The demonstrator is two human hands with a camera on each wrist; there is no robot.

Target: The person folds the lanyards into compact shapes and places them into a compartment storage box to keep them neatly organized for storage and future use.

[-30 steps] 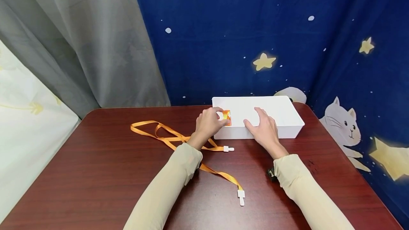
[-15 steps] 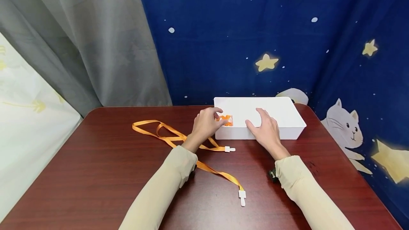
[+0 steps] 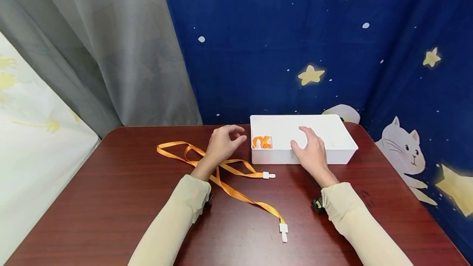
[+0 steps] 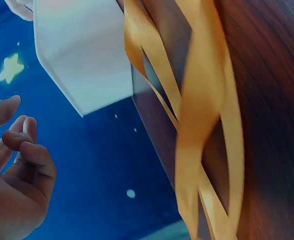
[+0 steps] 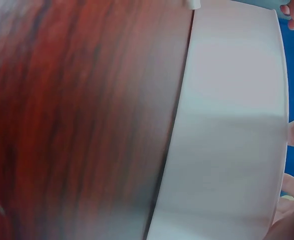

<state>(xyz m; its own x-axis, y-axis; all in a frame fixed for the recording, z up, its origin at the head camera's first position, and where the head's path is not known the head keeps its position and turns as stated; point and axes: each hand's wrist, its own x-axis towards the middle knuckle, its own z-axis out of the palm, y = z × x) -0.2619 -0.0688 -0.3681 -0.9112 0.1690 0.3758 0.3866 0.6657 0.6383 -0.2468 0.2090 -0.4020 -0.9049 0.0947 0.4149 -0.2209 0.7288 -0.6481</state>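
Observation:
My left hand (image 3: 223,145) hovers just left of the white box (image 3: 295,157), its fingers loosely bent and nothing between them. In the left wrist view that hand (image 4: 21,175) shows the same bare, half-curled fingers. A folded orange and white lanyard (image 3: 263,142) lies in the box's front left corner. At the box's front rim is my right hand (image 3: 312,151), thumb and fingers spread apart over the inside; whether it touches the rim I cannot tell. Orange lanyard straps (image 3: 234,193) lie crossed on the table, partly under the left forearm.
One white clip (image 3: 269,175) lies before the box and another white clip (image 3: 283,232) nearer the front, both at strap ends. The brown wooden table (image 3: 111,196) meets grey and blue curtains (image 3: 258,52) behind the box.
The left hand has let go of the folded lanyard and drawn back leftward out of the box. That lanyard now rests in the corner. The right hand has stayed at the rim.

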